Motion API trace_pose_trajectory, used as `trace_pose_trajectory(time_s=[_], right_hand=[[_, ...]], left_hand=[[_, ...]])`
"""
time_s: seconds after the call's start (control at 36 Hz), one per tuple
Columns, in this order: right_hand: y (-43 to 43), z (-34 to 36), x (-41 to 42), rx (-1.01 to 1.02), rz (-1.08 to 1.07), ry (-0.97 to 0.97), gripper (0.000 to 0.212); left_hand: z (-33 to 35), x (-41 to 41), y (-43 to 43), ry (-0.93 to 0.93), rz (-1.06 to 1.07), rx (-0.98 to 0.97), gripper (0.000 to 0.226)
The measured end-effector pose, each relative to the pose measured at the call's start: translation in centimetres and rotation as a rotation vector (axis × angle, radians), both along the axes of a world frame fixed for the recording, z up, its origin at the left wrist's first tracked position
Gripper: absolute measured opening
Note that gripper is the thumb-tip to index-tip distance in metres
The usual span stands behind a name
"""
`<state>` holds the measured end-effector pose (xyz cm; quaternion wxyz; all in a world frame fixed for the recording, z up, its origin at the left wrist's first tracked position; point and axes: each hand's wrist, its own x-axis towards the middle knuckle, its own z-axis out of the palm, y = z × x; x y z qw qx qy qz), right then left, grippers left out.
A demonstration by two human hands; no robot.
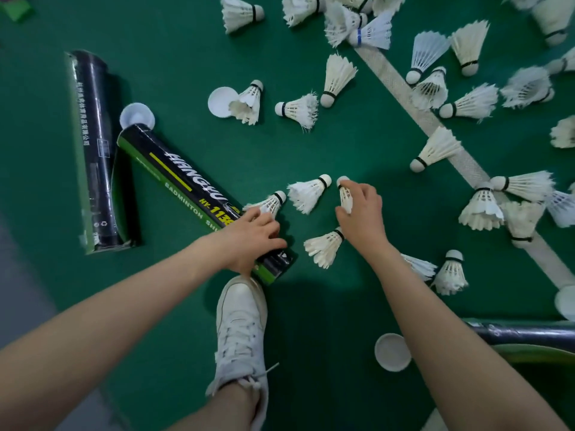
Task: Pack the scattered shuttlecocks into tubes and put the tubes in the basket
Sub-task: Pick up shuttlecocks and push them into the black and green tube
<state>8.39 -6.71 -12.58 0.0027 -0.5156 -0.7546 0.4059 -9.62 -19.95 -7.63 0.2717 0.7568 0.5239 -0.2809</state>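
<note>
A black and green tube [186,178] lies diagonally on the green floor, its white cap [137,115] at the far end. My left hand [252,237] rests on the tube's near end, fingers touching the feathers of a shuttlecock [270,202]. My right hand [361,209] is closed on another shuttlecock [344,194], cork pointing away. Loose shuttlecocks lie between and beside my hands, one [306,191] just ahead and one [325,245] by my right wrist. A second black tube [96,147] lies at the left. No basket is visible.
Several shuttlecocks are scattered over the far and right floor, across a white court line [401,88]. Loose white caps [392,352] [219,102] lie on the floor. Another tube [522,335] lies at the lower right. My white shoe [241,328] stands below the tube.
</note>
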Motion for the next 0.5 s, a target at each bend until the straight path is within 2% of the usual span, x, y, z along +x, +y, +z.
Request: trace_pose_trajectory(time_s=[0.06, 0.11, 0.19, 0.28, 0.42, 0.5], right_hand=[[0.1, 0.5, 0.2, -0.012, -0.030, -0.009, 0.056], [0.3, 0.9, 0.5, -0.016, -0.101, -0.033, 0.059], [0.6, 1.8, 1.5, -0.016, -0.225, -0.039, 0.056], [1.1, 3.4, 3.0, -0.026, -0.268, -0.004, 0.049], [1.7, 7.7, 5.4, -0.024, -0.313, 0.132, 0.039], [2.3, 10.9, 7.0, 0.037, -0.342, 0.231, 0.031]], left_hand=[[-0.5, 0.2, 0.1, 0.042, -0.027, 0.048, 0.062], [-0.5, 0.6, 0.6, 0.064, -0.050, 0.060, 0.057], [0.0, 0.9, 1.7, 0.042, -0.006, 0.091, 0.070], [1.5, 1.1, 3.3, -0.025, 0.127, 0.167, 0.083], [5.2, 2.7, 6.0, -0.104, 0.266, 0.313, 0.087], [8.3, 3.5, 7.2, -0.163, 0.275, 0.387, 0.089]])
